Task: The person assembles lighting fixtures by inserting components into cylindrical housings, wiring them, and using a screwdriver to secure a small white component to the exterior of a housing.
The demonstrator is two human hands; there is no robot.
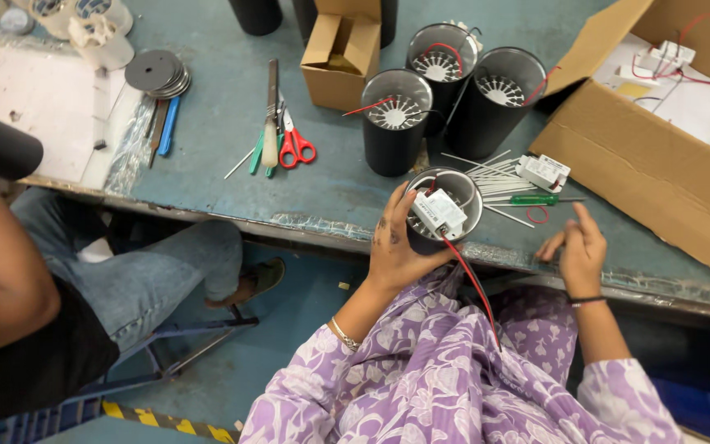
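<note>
My left hand grips a black cylindrical lamp housing at the table's front edge. Inside its open top lies a small white driver box, and a red and black wire hangs from it down over my lap. My right hand rests at the table edge to the right, fingers loosely curled with the thumb up, holding nothing that I can see. A green screwdriver and a bundle of white cable ties lie just beyond it.
Three more black housings stand behind. A small open carton and a large cardboard box of white drivers flank them. Red scissors, hand tools and grey discs lie left. Another person sits at left.
</note>
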